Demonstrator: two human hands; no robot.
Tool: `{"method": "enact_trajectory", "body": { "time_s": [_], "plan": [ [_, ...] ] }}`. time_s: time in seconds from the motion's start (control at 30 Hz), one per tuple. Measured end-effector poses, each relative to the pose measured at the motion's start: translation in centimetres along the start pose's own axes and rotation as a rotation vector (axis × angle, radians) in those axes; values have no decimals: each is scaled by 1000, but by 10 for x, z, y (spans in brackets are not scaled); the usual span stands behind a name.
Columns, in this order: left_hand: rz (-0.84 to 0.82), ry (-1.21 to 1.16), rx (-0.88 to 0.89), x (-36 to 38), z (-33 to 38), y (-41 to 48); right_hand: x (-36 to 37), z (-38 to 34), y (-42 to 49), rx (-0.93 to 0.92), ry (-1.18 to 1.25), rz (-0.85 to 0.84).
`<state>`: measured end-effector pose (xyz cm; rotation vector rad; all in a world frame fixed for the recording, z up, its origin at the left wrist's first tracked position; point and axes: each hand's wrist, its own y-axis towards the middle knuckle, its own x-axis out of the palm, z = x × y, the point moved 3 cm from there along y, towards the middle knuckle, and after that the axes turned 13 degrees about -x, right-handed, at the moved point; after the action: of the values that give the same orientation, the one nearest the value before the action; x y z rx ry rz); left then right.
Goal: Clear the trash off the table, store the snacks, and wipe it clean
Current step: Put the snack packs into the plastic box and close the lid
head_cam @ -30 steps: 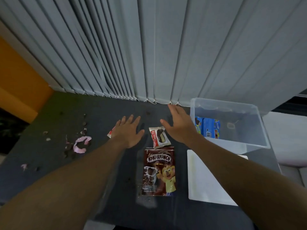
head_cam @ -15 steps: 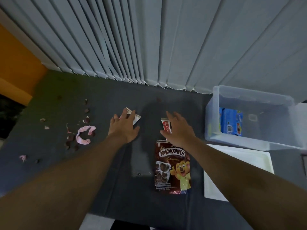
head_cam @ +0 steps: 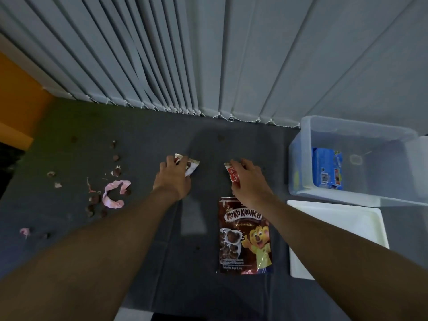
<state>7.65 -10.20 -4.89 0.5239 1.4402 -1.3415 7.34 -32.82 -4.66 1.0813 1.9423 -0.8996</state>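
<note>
My left hand (head_cam: 172,179) lies over a small white snack packet (head_cam: 192,166) on the dark table (head_cam: 143,239), fingers curled onto it. My right hand (head_cam: 249,181) covers a red and white Choco Pie packet (head_cam: 232,173), fingers curled round it. A brown Koko Krunch pouch (head_cam: 244,235) lies flat just below my right wrist. Pink torn wrapper scraps (head_cam: 113,193) and dark crumbs (head_cam: 95,200) are scattered at the left of the table.
A clear plastic bin (head_cam: 301,158) at the right holds a blue snack box (head_cam: 326,167). Its white lid (head_cam: 335,228) lies in front of it. Vertical blinds (head_cam: 208,54) hang along the table's far edge. An orange wall (head_cam: 18,100) is at the left.
Both hands have come down from hovering onto the two small packets and closed their fingers on them. The view shifted left, so the bin now sits further right.
</note>
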Motion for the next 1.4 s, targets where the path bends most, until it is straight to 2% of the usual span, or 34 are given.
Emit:
{"method": "enact_trajectory", "body": {
  "time_s": [0.27,0.47,0.73,1.0,1.13,1.33,1.4],
  "plan": [
    [55,-51,88,-35,37,-26,-60,-16,-2,-101,-6,183],
    [123,-70,175,-61,82,-44,-120,-9,-26,-208,-32,489],
    [141,-163,331,-78,163,-66,-177,62,-70,45,-44,463],
    [147,-128,430,-68,218,-69,-182,147,-110,246,-2,455],
    [129,-127,427,-61,228,-59,-175,181,-114,271,-48,458],
    [92,-149,410,-48,235,-42,-159,221,-97,417,-12,205],
    [62,-140,391,-42,233,-36,-154,231,-90,437,-21,199]
  ]
}}
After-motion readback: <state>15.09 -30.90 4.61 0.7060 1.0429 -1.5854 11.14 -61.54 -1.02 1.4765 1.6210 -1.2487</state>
